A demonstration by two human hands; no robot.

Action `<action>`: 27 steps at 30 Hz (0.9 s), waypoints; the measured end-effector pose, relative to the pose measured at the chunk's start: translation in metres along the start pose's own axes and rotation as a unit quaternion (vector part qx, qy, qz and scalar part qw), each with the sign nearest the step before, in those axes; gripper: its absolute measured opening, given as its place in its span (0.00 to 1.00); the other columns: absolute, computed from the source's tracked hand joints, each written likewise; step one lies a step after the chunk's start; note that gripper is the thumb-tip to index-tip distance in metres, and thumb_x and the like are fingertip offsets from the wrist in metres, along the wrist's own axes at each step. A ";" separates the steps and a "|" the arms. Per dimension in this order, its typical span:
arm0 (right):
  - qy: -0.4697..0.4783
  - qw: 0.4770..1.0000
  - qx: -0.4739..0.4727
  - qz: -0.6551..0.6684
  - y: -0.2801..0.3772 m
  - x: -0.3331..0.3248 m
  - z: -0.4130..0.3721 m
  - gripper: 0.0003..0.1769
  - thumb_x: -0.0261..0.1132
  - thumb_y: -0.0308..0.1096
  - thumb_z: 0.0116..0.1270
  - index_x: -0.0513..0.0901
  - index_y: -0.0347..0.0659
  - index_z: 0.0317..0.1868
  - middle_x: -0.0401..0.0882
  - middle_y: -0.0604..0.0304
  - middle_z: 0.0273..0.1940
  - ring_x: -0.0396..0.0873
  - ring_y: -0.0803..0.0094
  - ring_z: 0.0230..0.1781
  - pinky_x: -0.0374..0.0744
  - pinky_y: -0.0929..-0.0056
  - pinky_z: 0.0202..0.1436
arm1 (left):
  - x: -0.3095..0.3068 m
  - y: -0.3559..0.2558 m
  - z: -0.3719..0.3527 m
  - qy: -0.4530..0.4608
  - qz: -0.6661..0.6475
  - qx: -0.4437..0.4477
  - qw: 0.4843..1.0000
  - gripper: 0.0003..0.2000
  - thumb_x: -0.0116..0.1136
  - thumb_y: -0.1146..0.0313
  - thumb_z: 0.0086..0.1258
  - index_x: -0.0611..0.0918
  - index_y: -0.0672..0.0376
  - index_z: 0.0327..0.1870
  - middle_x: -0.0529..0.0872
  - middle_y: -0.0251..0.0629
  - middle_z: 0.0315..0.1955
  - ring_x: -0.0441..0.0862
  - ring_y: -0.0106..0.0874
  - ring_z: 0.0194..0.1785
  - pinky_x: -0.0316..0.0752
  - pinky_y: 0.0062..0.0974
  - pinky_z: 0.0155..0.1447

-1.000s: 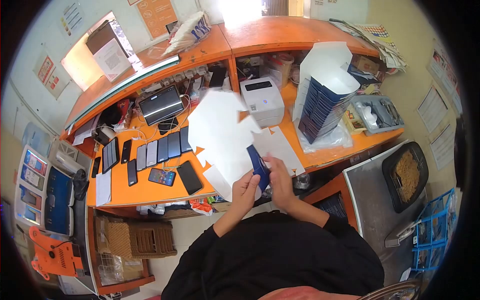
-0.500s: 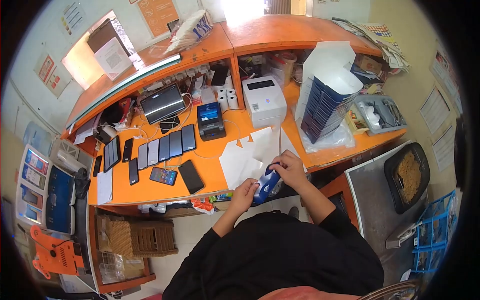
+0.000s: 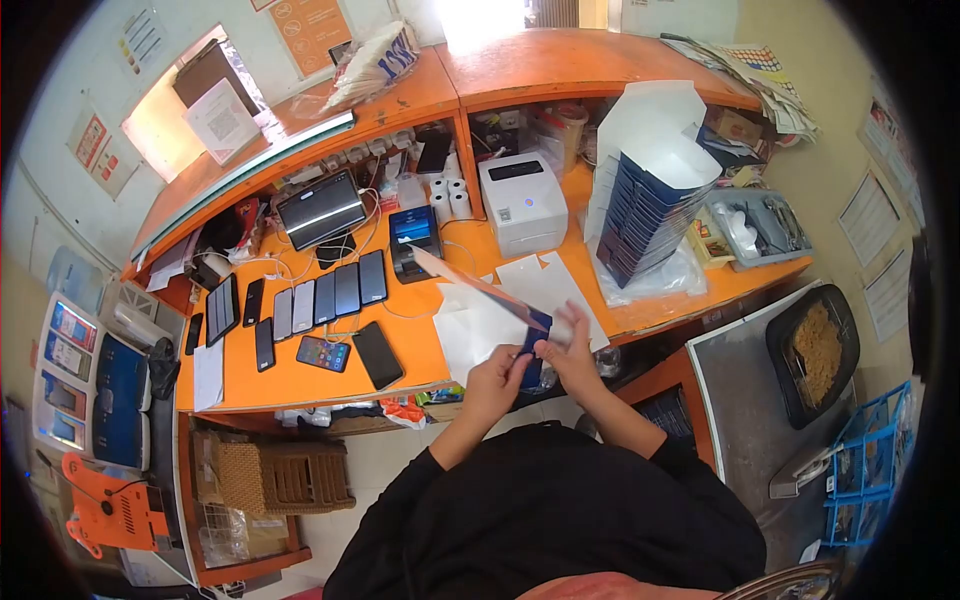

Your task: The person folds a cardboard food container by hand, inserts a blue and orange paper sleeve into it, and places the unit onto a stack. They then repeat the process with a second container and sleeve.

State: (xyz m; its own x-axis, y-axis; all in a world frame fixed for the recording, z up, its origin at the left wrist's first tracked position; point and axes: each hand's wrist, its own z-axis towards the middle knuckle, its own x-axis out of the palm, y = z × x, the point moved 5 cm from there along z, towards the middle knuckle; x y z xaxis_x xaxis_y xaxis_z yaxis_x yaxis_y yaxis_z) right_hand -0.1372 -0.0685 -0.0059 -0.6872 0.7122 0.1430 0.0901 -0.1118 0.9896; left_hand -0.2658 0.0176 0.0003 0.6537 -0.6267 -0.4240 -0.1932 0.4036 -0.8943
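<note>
Cardboard blank (image 3: 480,288), pinched between left grip (image 3: 497,368) and right grip (image 3: 570,355), slants away.

Nothing is coming through clearly enough to read; all the print is showing too small or blurred. The orange poster (image 3: 312,28), the code sheet (image 3: 222,118), the white bag (image 3: 378,60) with blue lettering and the carton (image 3: 478,288) are all carrying illegible marks.

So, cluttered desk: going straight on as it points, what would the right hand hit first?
Likely the white sheets on the desk, just past the carton blank the right hand holds; depth is unclear.
</note>
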 end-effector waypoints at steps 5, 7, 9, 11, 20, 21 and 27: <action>0.121 0.977 0.171 0.049 -0.021 -0.013 -0.004 0.39 0.73 0.34 0.60 0.63 0.40 0.68 0.75 0.54 0.57 0.73 0.71 0.55 0.75 0.73 0.52 | -0.007 -0.026 0.007 0.019 0.134 0.098 0.986 0.10 0.61 0.67 0.68 0.81 0.62 0.45 0.85 0.48 0.33 0.83 0.47 0.38 0.77 0.40 0.44; 0.142 0.982 0.120 0.020 -0.013 -0.033 0.001 0.38 0.74 0.31 0.60 0.64 0.39 0.67 0.75 0.54 0.57 0.73 0.72 0.55 0.74 0.73 0.56 | -0.043 -0.030 0.011 -0.149 0.162 0.165 0.962 0.10 0.62 0.68 0.67 0.82 0.62 0.46 0.85 0.47 0.37 0.83 0.47 0.43 0.76 0.42 0.48; 0.167 0.983 0.073 -0.009 -0.007 -0.049 0.003 0.37 0.74 0.29 0.59 0.65 0.37 0.65 0.75 0.55 0.57 0.73 0.73 0.56 0.72 0.73 0.59 | -0.078 -0.037 0.014 -0.248 0.234 0.195 0.920 0.12 0.63 0.68 0.66 0.82 0.61 0.47 0.84 0.46 0.44 0.80 0.48 0.49 0.74 0.41 0.53; 0.158 0.982 0.092 0.036 -0.002 -0.060 0.003 0.35 0.73 0.26 0.56 0.66 0.38 0.62 0.75 0.60 0.53 0.72 0.76 0.55 0.71 0.74 0.59 | -0.085 -0.033 0.014 -0.243 0.311 0.170 0.903 0.11 0.64 0.69 0.65 0.82 0.61 0.46 0.84 0.45 0.46 0.79 0.47 0.51 0.73 0.41 0.54; 0.120 0.986 0.099 0.067 -0.029 -0.091 0.000 0.33 0.69 0.29 0.56 0.65 0.38 0.61 0.69 0.59 0.53 0.68 0.72 0.57 0.68 0.71 0.62 | -0.029 0.021 -0.002 -0.121 0.145 -0.091 0.978 0.10 0.62 0.65 0.70 0.79 0.63 0.36 0.82 0.44 0.22 0.80 0.38 0.25 0.74 0.35 0.33; 0.109 0.987 0.097 0.064 -0.034 -0.098 0.002 0.34 0.69 0.28 0.56 0.64 0.39 0.62 0.68 0.58 0.54 0.68 0.71 0.58 0.69 0.70 0.62 | -0.017 0.024 -0.004 -0.119 0.081 -0.091 0.985 0.10 0.61 0.64 0.70 0.79 0.63 0.35 0.81 0.44 0.19 0.79 0.37 0.22 0.73 0.34 0.31; 0.118 0.982 0.135 0.066 -0.041 -0.126 -0.008 0.35 0.67 0.25 0.56 0.63 0.39 0.64 0.68 0.56 0.56 0.67 0.70 0.60 0.68 0.69 0.64 | 0.043 0.026 -0.013 -0.041 0.170 -0.112 0.978 0.12 0.63 0.65 0.68 0.76 0.63 0.32 0.81 0.48 0.20 0.81 0.44 0.23 0.74 0.35 0.30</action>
State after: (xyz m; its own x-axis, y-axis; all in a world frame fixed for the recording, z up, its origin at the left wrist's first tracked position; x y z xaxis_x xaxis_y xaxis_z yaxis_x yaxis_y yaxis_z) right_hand -0.0601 -0.1595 -0.0647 -0.8012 0.5203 0.2955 0.3565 0.0184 0.9341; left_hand -0.2527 -0.0077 -0.0429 0.5785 -0.4223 -0.6979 -0.5587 0.4182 -0.7162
